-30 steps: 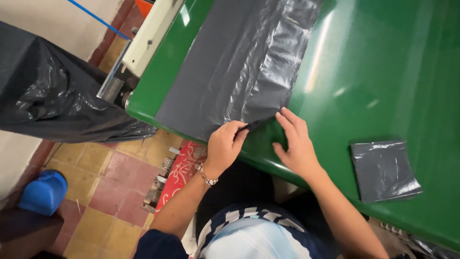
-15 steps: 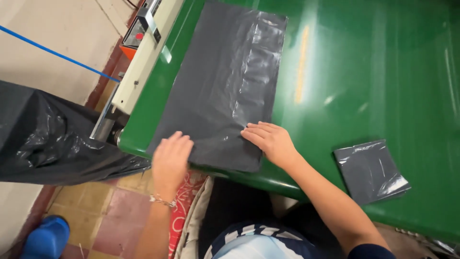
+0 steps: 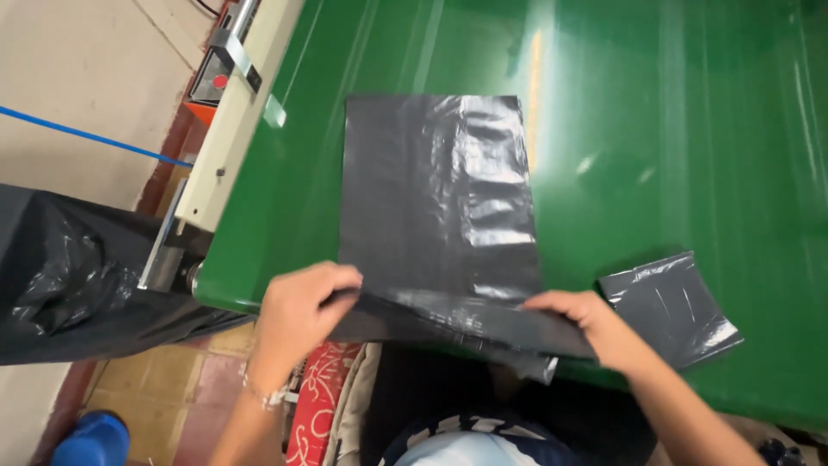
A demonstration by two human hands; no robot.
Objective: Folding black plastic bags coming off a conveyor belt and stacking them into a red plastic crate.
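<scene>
Your green bench [image 3: 690, 129] fills most of the view, glossy and streaked with light, its near edge running across in front of you. On it lies the grey plastic bag [image 3: 435, 198], flat and rectangular. Its long axis runs straight away from you, far short edge pointing up the bench and near short edge at the bench's front edge. The right half of the bag is wrinkled and shiny; the left half lies smoother.

To your left, below the bench, a large black plastic sack [image 3: 78, 285] hangs in bulky folds beside a cream machine housing [image 3: 233, 129] that borders the bench's left side.

Your left hand [image 3: 302, 315] has its fingers closed on the bag's near left corner, lifting that edge off the bench. Your right hand [image 3: 591, 324] pinches the near right corner, fingers shut on the plastic, so the near edge is raised and stretched between both hands.

Just right of your right hand, a small folded grey bag [image 3: 677, 302] rests on the bench, turned at a slant.
</scene>
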